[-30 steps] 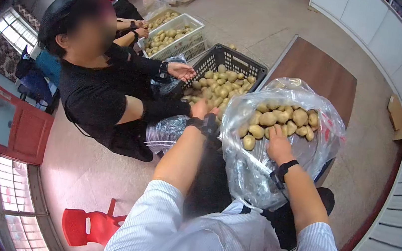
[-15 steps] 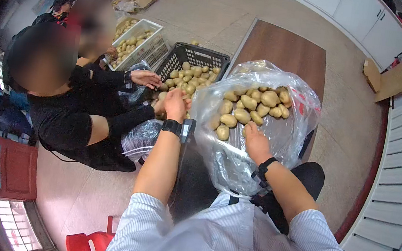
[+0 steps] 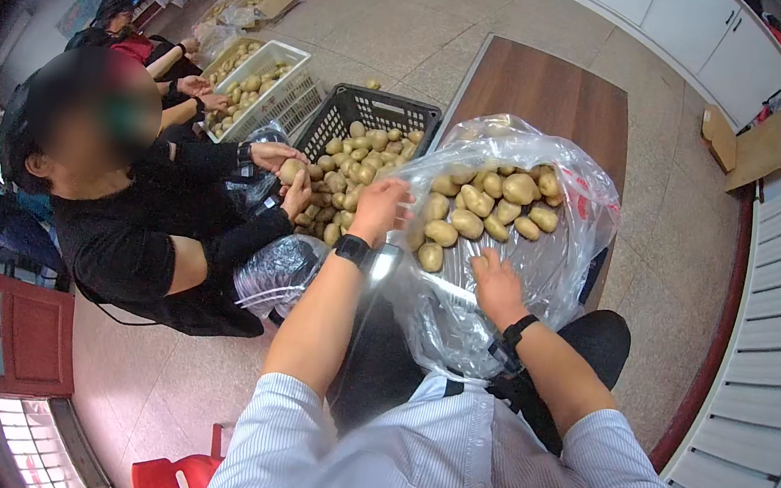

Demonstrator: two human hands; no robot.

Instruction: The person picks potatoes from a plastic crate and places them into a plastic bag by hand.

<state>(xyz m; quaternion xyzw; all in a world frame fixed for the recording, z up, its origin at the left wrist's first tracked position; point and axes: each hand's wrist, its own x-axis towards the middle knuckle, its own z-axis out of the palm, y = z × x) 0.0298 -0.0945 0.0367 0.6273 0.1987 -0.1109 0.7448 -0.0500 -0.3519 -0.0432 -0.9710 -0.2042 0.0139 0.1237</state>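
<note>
My left hand (image 3: 382,210) is over the left edge of the clear plastic bag (image 3: 551,288), its fingers apart and nothing seen in them. Inside the bag, my right hand (image 3: 497,284) is open just below a pile of potatoes (image 3: 467,223). The bag's mouth is spread wide, and the potatoes lie in its upper part. Left of the bag, a black crate (image 3: 333,120) holds more potatoes. A co-worker's two hands (image 3: 296,195) hold a potato (image 3: 292,171) at the crate's left side.
The bag rests partly on a brown table (image 3: 546,88). Beyond the crate are a white crate (image 3: 303,97) of potatoes and other people at work. A red chair (image 3: 171,482) stands at the lower left, a wrapped bundle (image 3: 278,274) beside the co-worker.
My left hand has moved from the black crate rightward to the bag's edge. My right hand has come slightly away from the potatoes. The co-worker's hands have come together around a potato.
</note>
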